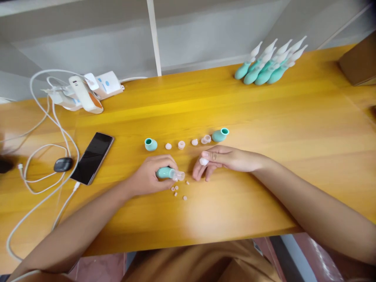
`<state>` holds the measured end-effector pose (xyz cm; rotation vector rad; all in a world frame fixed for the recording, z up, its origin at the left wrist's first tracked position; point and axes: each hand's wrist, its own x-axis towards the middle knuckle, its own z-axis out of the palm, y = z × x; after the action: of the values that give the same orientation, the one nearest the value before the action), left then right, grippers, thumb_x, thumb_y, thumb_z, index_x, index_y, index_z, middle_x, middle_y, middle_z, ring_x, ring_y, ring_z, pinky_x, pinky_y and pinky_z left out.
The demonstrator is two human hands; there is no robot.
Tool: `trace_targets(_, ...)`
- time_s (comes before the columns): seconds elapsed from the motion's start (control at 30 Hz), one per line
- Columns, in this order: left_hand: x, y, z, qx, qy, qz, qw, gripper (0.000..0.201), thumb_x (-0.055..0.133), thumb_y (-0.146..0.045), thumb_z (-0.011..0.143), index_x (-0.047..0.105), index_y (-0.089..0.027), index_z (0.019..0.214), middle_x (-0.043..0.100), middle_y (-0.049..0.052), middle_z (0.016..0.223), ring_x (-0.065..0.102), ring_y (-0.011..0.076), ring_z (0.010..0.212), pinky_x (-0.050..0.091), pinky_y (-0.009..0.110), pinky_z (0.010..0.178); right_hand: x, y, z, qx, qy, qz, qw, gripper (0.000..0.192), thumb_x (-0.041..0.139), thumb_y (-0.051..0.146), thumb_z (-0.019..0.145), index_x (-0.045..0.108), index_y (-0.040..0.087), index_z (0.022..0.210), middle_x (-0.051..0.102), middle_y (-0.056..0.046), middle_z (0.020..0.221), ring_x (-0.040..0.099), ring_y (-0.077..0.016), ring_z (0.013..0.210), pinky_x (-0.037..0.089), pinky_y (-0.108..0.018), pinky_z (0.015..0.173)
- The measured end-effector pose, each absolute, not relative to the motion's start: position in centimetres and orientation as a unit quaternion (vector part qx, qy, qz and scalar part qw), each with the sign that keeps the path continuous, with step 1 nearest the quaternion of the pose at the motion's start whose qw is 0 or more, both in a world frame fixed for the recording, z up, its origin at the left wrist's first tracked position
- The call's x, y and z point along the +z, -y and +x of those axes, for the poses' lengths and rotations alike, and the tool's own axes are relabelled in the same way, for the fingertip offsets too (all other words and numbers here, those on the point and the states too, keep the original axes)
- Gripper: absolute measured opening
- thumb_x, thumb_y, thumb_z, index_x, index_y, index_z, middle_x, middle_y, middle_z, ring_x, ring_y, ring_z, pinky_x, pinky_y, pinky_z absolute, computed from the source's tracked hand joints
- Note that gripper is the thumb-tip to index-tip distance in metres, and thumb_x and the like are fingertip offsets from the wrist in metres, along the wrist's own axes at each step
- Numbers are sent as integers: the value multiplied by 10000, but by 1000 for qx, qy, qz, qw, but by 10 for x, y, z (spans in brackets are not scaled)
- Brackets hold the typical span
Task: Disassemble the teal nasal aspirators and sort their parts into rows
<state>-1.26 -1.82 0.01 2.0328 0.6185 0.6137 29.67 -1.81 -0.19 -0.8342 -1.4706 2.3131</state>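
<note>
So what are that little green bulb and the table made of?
The green bulb in the left hand looks like soft matte rubber or silicone, with a clear plastic-looking tip. The table looks like varnished wood: yellow grain streaks and a glossy sheen.

The left hand (148,176) covers most of the teal bulb (165,172) it grips, so only a strip of the bulb and its clear end show. A small white piece (203,161) sits half hidden among the fingers (205,172) of the right hand (226,159). The tiny bits (176,190) on the counter (264,117) below the hands are too small to tell apart. At the left edge a dark object (4,165) is cut off and blurred, and a brown box (360,64) runs out of the upper right.
</note>
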Motion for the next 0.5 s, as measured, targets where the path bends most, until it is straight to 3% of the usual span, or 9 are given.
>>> trace_targets(0.17, -1, 22, -13, 227, -267, 834, 427, 91, 771, -219, 935, 685, -196, 951, 724, 10, 882, 661, 141, 771, 494, 267, 734, 2, 23, 290, 805, 505, -288, 118, 643, 553, 664, 1099, 790, 82, 1234, 781, -212, 1288, 792, -232, 1101, 641, -351, 954)
trace_targets(0.23, -1, 23, -14, 227, -271, 836, 420, 103, 780, -214, 927, 679, -199, 942, 704, -5, 855, 641, 131, 751, 477, 256, 716, 3, 27, 285, 797, 522, -281, 115, 656, 520, 678, 1105, 784, 89, 1227, 779, -206, 1287, 785, -225, 1075, 635, -344, 906)
trace_targets(0.3, -1, 23, -14, 229, -270, 838, 416, 105, 781, -202, 922, 678, -201, 943, 698, -13, 850, 635, 123, 747, 469, 247, 713, 2, 31, 280, 748, 574, -303, 138, 650, 466, 670, 1126, 775, 98, 1131, 802, -176, 1155, 770, -197, 948, 602, -309, 791)
trace_targets(0.4, 1, 23, -13, 243, -270, 833, 419, 94, 766, -192, 930, 672, -201, 928, 697, -20, 839, 632, 113, 734, 465, 239, 709, -5, 34, 274, 541, 738, -347, 205, 591, 459, 593, 1155, 682, 133, 857, 717, -70, 821, 613, -126, 697, 451, -264, 665)
trace_targets(0.5, 1, 24, -12, 251, -288, 822, 423, 87, 741, -172, 929, 663, -202, 904, 689, -26, 813, 616, 110, 707, 453, 239, 688, -13, 35, 271, 306, 878, -305, 207, 534, 482, 530, 1166, 642, 151, 824, 641, -34, 794, 503, -117, 665, 342, -281, 659)
